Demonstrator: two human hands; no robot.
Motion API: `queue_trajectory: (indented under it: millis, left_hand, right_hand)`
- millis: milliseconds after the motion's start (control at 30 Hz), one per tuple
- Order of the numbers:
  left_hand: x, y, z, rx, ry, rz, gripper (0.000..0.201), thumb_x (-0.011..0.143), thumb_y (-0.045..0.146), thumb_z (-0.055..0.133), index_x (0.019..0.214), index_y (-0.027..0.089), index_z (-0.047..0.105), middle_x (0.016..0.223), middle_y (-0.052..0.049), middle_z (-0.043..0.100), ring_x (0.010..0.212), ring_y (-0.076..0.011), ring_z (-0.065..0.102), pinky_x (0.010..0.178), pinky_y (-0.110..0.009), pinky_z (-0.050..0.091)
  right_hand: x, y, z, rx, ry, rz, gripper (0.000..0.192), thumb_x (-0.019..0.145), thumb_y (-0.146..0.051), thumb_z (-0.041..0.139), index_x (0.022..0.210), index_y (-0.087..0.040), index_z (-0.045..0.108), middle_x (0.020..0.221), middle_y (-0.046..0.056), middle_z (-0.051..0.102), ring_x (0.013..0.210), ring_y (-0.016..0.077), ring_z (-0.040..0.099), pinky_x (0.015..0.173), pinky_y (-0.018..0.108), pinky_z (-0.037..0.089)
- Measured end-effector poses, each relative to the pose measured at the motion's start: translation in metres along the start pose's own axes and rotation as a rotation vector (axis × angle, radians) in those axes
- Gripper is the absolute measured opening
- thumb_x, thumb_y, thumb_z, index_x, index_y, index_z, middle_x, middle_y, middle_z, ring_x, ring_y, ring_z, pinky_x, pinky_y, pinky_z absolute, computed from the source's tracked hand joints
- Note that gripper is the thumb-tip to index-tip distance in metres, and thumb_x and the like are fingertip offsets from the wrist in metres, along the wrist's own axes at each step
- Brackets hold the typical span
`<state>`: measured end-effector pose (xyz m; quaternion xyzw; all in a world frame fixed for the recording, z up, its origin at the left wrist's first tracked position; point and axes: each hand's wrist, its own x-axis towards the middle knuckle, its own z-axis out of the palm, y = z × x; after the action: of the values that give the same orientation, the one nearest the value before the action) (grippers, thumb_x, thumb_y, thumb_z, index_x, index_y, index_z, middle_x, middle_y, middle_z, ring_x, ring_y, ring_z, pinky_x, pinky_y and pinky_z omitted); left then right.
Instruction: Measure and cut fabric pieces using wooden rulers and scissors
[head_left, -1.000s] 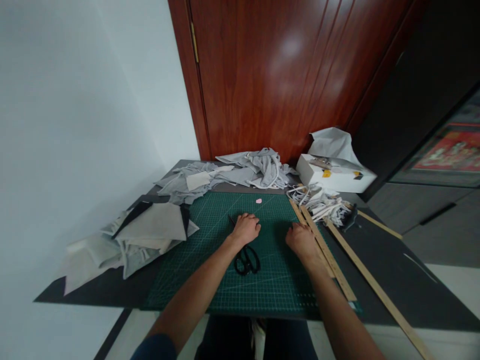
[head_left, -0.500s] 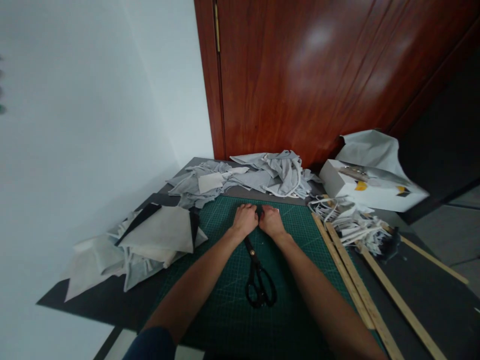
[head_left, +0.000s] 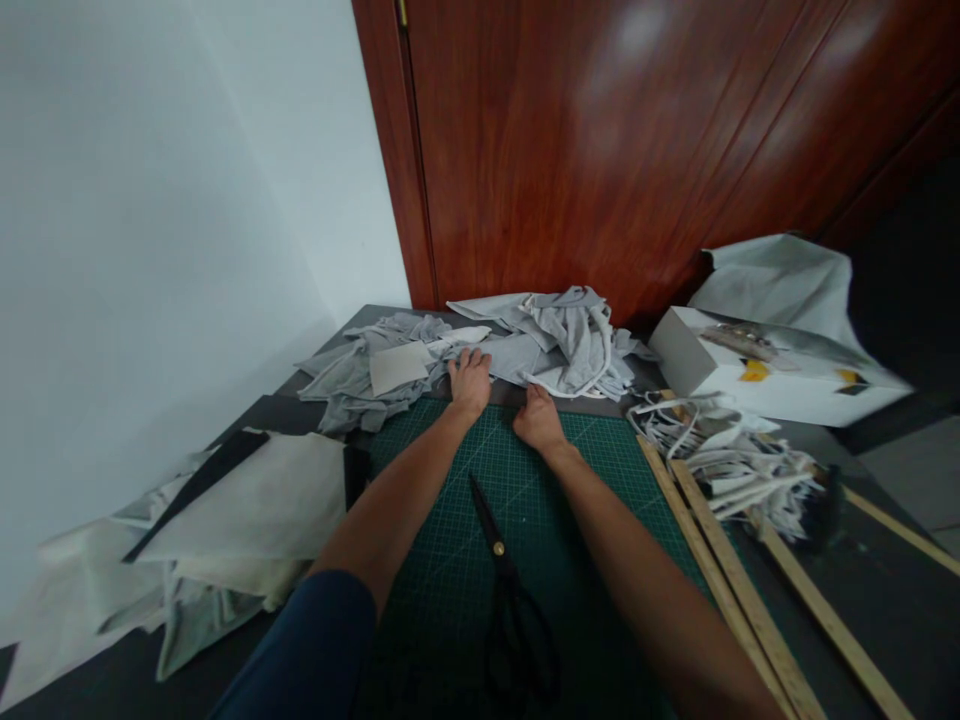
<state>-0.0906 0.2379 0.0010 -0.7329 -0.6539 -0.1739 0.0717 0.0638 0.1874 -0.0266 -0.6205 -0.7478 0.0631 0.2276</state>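
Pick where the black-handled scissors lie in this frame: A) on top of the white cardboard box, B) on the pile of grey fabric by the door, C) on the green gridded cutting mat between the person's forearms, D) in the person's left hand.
C: the black-handled scissors lie flat on the green gridded cutting mat, between the forearms, while both hands reach to the grey fabric pile beyond.

I see a dark green cutting mat (head_left: 450, 560) ruled with a pale grid, and black scissors (head_left: 506, 590) with a brass-coloured pivot on it. The fabric scraps (head_left: 525, 345) are light grey with white edging, the folded pieces (head_left: 247, 510) off-white with black. The rulers (head_left: 720, 580) are pale wood, the box (head_left: 757, 375) white with yellow spots, the door (head_left: 600, 150) glossy reddish-brown.
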Motion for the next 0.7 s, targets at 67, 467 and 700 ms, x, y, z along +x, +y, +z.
queue_trajectory:
  millis: [67,467,700]
  left_hand:
    - [0.004,-0.003,0.004,-0.007,-0.009,-0.004,0.045,0.099,0.013,0.038,0.128,0.027,0.069,0.148,-0.009,0.061,0.144,-0.0295,0.041,0.116,-0.057,0.027]
    - [0.001,0.015,-0.062,-0.123,0.027,-0.13,0.037,0.107,0.024,0.034,0.123,0.013,0.066,0.115,-0.017,0.076,0.115,-0.0281,0.068,0.104,-0.04,0.044]
    - [-0.028,0.016,-0.084,-0.199,-0.063,-0.149,0.028,0.104,0.029,0.046,0.114,0.018,0.071,0.114,-0.014,0.077,0.113,-0.0271,0.071,0.098,-0.034,0.05]
  right_hand:
    - [0.001,0.005,0.0,0.017,0.015,0.001,0.064,0.08,-0.008,0.05,0.143,0.003,0.053,0.138,0.024,0.061,0.135,0.0297,0.051,0.119,0.039,0.038]
    - [-0.037,0.0,-0.017,0.138,0.05,0.007,0.051,0.088,-0.011,0.049,0.136,-0.006,0.062,0.14,0.018,0.064,0.133,0.0243,0.058,0.118,0.035,0.041]
    - [-0.066,-0.012,-0.027,0.197,0.02,0.098,0.05,0.088,-0.01,0.053,0.136,-0.009,0.064,0.141,0.018,0.065,0.135,0.0249,0.059,0.118,0.036,0.042]
